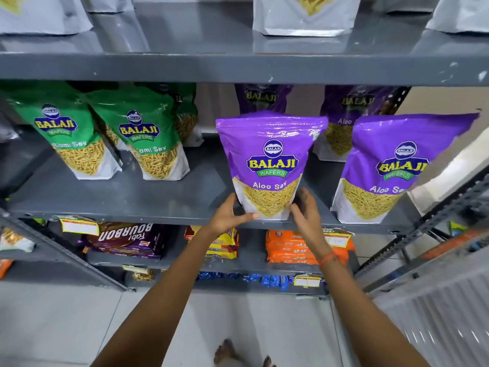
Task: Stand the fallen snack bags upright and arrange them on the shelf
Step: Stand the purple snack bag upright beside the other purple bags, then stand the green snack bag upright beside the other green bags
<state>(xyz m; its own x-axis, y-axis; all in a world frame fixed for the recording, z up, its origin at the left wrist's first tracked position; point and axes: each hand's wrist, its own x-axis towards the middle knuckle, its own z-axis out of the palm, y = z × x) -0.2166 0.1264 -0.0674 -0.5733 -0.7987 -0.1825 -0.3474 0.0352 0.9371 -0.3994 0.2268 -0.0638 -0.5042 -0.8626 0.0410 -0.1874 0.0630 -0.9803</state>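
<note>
A purple Aloo Sev bag (pixel 270 154) stands upright at the front of the grey middle shelf (pixel 119 197). My left hand (pixel 231 215) cups its lower left corner, thumb across the bottom front. My right hand (pixel 305 210) touches its lower right corner with fingers spread. A second purple bag (pixel 391 165) stands upright to the right, leaning slightly right. Two more purple bags (pixel 349 112) stand behind them. Green Sev bags (pixel 143 139) stand upright in the left half of the shelf.
White bags (pixel 304 17) stand on the shelf above. Below are biscuit packs: a brown Bourbon pack (pixel 127 237), yellow packs (pixel 225 245), orange packs (pixel 291 250). A slotted steel upright (pixel 423 237) frames the right side. My bare feet (pixel 238 353) are on the tiled floor.
</note>
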